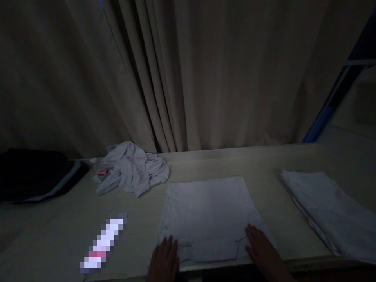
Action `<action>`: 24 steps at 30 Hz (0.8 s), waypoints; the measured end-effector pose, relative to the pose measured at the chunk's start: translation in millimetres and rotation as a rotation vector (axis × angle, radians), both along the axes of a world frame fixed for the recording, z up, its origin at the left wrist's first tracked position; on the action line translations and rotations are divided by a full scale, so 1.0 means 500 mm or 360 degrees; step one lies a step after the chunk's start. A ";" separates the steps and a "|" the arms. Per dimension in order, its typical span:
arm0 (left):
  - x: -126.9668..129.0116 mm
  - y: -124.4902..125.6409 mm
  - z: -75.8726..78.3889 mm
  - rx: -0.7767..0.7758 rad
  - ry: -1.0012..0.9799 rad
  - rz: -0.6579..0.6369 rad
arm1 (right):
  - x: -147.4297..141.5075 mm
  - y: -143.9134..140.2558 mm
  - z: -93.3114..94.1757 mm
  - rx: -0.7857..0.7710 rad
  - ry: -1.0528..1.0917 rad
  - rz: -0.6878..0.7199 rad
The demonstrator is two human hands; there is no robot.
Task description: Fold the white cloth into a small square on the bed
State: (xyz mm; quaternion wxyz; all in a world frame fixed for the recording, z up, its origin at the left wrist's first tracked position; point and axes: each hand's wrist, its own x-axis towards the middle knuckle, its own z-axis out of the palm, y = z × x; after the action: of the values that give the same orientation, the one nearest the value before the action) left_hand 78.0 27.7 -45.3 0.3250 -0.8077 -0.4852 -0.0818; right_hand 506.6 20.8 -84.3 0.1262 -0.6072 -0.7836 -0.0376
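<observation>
A white garment [208, 211], folded into a flat panel, lies in front of me at the table's near edge. Its near end is turned over into a narrow band. My left hand [164, 258] rests on the near left corner, fingers stretched out and pointing away from me. On the near right side, my right hand [260, 244] lies against the cloth with its fingers extended and slightly spread. Neither hand grips the fabric.
A crumpled white garment [133, 168] with a red mark lies at the back left. Dark folded cloth [32, 176] is stacked at far left. Folded white cloths [331, 211] lie at right. A pixelated bright object [102, 244] is front left. A curtain [211, 78] hangs behind the table [235, 162].
</observation>
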 end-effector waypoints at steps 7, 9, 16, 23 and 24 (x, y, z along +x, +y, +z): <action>0.050 0.008 -0.007 -0.0207 -0.0209 0.0184 | -0.005 0.003 0.030 -0.0012 -0.0006 -0.0040; 0.062 0.001 -0.018 -0.0383 -0.0324 0.0276 | -0.002 0.001 0.027 -0.0013 -0.0022 -0.0018; 0.078 -0.014 0.008 -0.0911 -0.0555 0.0532 | 0.004 0.000 0.018 -0.0022 -0.0084 -0.0019; 0.190 -0.009 0.015 -0.0637 -0.0490 0.0064 | 0.056 0.048 0.063 0.0064 -0.0166 -0.0297; 0.217 -0.011 -0.002 -0.0553 -0.0515 0.0067 | 0.060 0.056 0.070 0.0000 -0.0152 -0.0350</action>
State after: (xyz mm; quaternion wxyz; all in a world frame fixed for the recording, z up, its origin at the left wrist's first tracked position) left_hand 186.6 22.3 -46.1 0.1006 -0.8176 -0.5544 -0.1185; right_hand 536.7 48.8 -49.3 0.0839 -0.6871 -0.7173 -0.0800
